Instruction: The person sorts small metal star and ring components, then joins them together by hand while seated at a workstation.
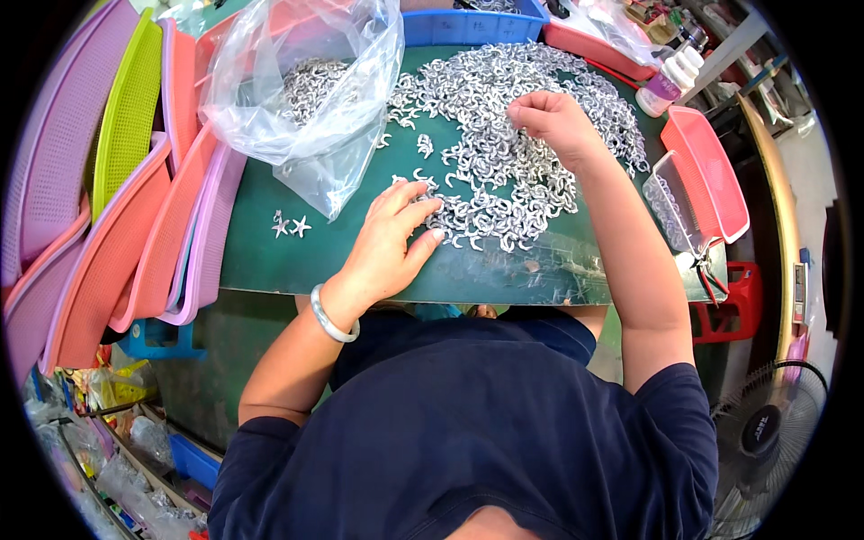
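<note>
A wide heap of small curved silver-grey pieces covers much of the green tabletop. My left hand, with a pale bangle at its wrist, rests at the heap's near left edge, fingers spread and touching some pieces. Over the heap's middle, the thumb and fingertips of my right hand are pinched together; whatever is between them is too small to tell. A clear plastic bag at the far left contains more such pieces. Two small star-shaped pieces lie left of my left hand.
Pink, purple and green plastic baskets are stacked along the left side. A blue bin stands at the back. On the right are a white bottle, a pink tray, a clear box, red-handled pliers and a fan.
</note>
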`<state>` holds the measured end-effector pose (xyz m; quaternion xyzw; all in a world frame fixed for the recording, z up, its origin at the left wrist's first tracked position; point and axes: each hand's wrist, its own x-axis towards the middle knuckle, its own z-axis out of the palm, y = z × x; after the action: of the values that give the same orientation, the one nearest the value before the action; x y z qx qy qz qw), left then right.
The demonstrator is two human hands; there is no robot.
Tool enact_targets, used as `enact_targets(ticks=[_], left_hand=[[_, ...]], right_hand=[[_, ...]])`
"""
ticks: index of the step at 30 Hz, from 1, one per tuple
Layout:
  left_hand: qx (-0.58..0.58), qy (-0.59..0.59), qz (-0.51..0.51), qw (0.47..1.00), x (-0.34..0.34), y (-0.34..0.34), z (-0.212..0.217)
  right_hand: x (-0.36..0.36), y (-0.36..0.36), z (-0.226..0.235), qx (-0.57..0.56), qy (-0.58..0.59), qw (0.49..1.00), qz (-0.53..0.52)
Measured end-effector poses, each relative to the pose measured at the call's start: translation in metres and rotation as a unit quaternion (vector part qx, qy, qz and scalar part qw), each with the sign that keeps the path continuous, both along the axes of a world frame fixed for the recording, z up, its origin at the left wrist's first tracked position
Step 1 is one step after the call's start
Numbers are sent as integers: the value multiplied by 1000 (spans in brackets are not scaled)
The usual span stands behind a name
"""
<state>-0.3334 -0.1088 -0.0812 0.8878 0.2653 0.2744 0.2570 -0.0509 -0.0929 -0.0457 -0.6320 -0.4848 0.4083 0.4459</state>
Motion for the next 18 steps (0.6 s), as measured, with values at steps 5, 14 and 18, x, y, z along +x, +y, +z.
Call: enact_targets(ticks=[5, 14, 18], left_hand=[[-87, -78, -5, 993, 13, 3, 0], [-363, -237, 13, 901, 39, 1, 11], [-373, -233, 9, 898, 28, 5, -1]], right_hand=[[-11, -14, 6, -10, 144, 989, 21], [-64, -42, 1, -7, 214, 974, 71], [-82, -51, -5, -5, 143, 986, 90]])
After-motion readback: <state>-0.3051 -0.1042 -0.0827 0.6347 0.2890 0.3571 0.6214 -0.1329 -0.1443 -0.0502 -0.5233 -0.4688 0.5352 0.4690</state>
